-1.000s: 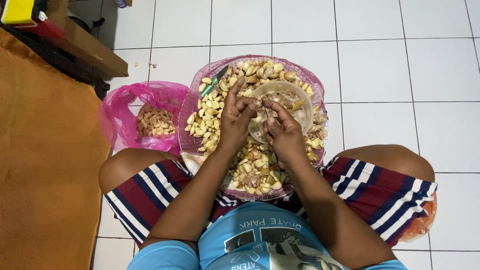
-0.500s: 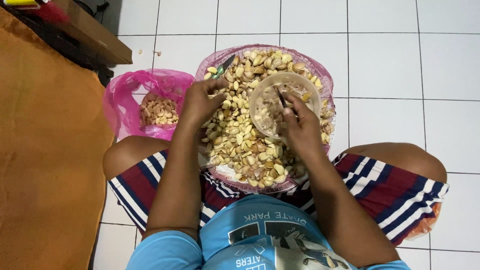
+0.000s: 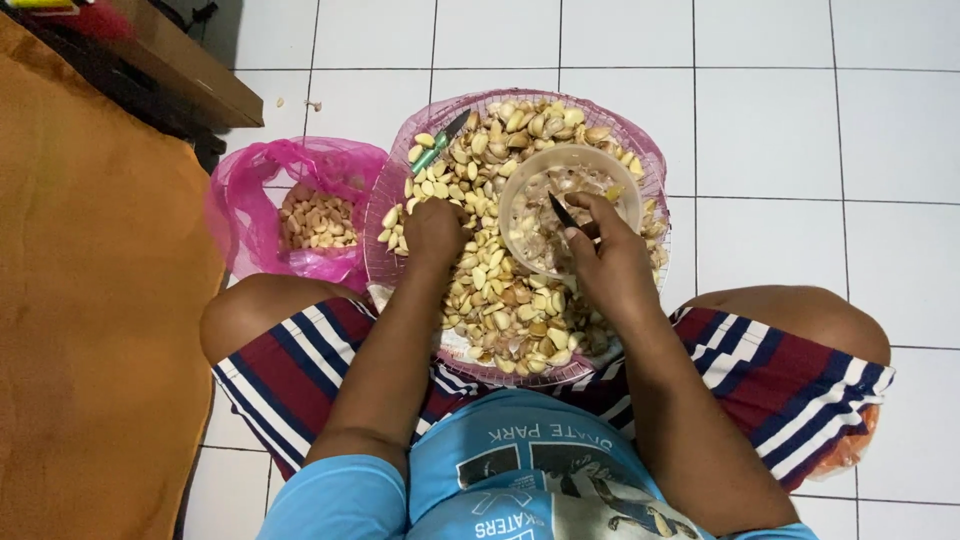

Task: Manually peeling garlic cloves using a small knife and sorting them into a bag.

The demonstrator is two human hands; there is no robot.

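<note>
My left hand (image 3: 435, 230) is palm-down on the garlic cloves (image 3: 490, 290), fingers curled into the pile. Can't tell whether a clove is actually pinched, since the fingertips are buried. My right hand (image 3: 600, 262) is closed around a small dark-bladed knife (image 3: 562, 211), its tip pointing into the beige bowl (image 3: 520, 185) that sits on top of the heap.

The cloves fill the pink mesh tray (image 3: 392, 190), which rests on my lap and the white tile floor (image 3: 800, 130).

Risks as I see them:
- The tray sits half on my thighs. A knee shift likely tilts it, and cloves roll onto the tiles.
- The bowl rides on loose cloves, not a flat base. Digging beside it could tip it and mix the skins back in.
- The blade is close to my own fingers, and my left hand is working blind nearby. A slip means a cut.
- A second knife, green-handled (image 3: 437, 147), lies at the tray's far rim, part-hidden among cloves. Easy to grab by mistake.
- The pink plastic bag (image 3: 250, 200) of peeled cloves is slumped open just beside the tray, so an elbow bump could spill it.
</note>
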